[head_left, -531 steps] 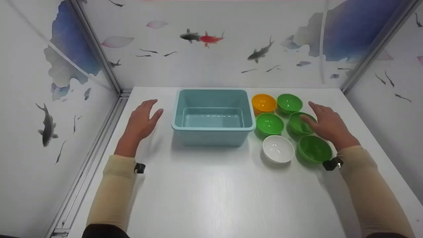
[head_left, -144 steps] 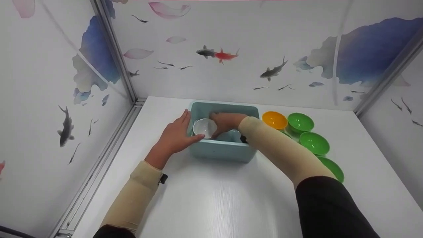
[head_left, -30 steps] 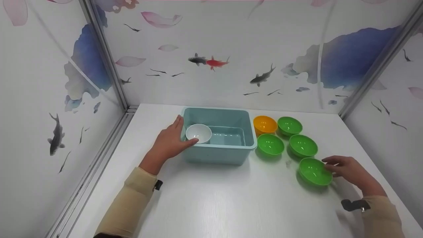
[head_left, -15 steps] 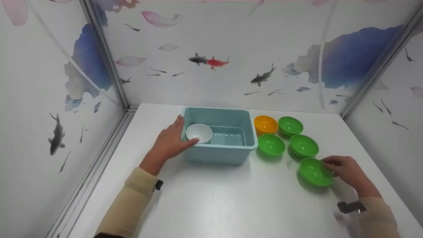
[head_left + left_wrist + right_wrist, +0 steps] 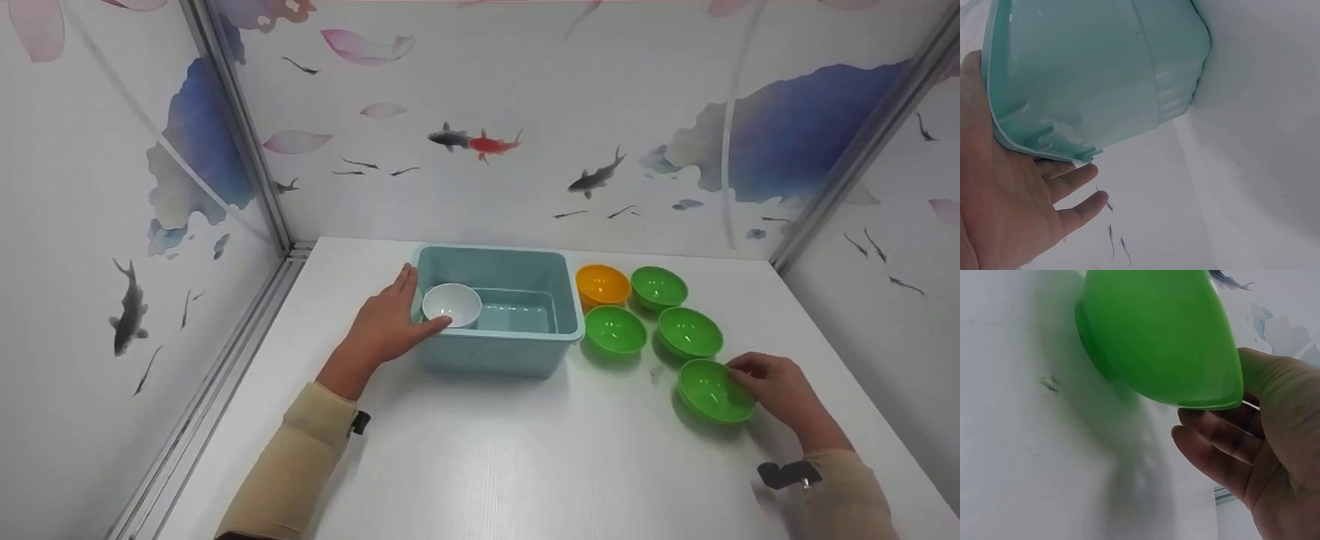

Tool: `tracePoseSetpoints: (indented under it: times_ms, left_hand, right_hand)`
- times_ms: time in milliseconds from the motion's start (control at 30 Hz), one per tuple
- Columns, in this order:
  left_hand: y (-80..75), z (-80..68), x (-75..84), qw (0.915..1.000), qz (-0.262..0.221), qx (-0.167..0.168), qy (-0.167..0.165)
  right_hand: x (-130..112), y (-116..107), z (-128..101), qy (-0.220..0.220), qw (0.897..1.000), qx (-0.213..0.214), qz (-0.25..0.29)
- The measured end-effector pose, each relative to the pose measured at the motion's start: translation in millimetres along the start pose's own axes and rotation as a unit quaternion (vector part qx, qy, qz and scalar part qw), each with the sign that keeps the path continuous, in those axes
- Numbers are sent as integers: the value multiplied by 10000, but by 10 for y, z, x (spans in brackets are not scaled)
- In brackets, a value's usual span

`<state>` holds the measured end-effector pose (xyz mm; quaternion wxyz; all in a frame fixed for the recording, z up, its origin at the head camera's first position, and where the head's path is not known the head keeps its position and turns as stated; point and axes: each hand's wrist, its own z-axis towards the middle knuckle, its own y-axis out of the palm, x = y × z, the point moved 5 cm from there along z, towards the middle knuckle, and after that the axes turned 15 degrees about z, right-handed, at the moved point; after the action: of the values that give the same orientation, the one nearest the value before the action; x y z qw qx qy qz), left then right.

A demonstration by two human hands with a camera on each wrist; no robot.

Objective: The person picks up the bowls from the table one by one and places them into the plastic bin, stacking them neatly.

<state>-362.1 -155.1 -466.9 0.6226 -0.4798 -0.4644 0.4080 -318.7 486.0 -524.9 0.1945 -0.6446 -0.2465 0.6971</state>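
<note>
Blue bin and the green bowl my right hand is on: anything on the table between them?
The head view shows no object between the blue bin and the nearest green bowl, only white table with a small dark mark.

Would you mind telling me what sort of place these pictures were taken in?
Probably a staged tabletop booth rather than a real kitchen: a white table boxed in by metal-framed panels printed with fish, with a teal bin and plain plastic bowls such as the green bowl laid out.
</note>
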Motion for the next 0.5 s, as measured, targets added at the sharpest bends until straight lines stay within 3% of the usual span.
tracePoseSetpoints:
  times_ms: [500]
  left_hand:
    - [25, 14, -12, 10000, 4, 51, 33]
  right_hand:
    - [-61, 39, -3, -360, 9988, 323, 85]
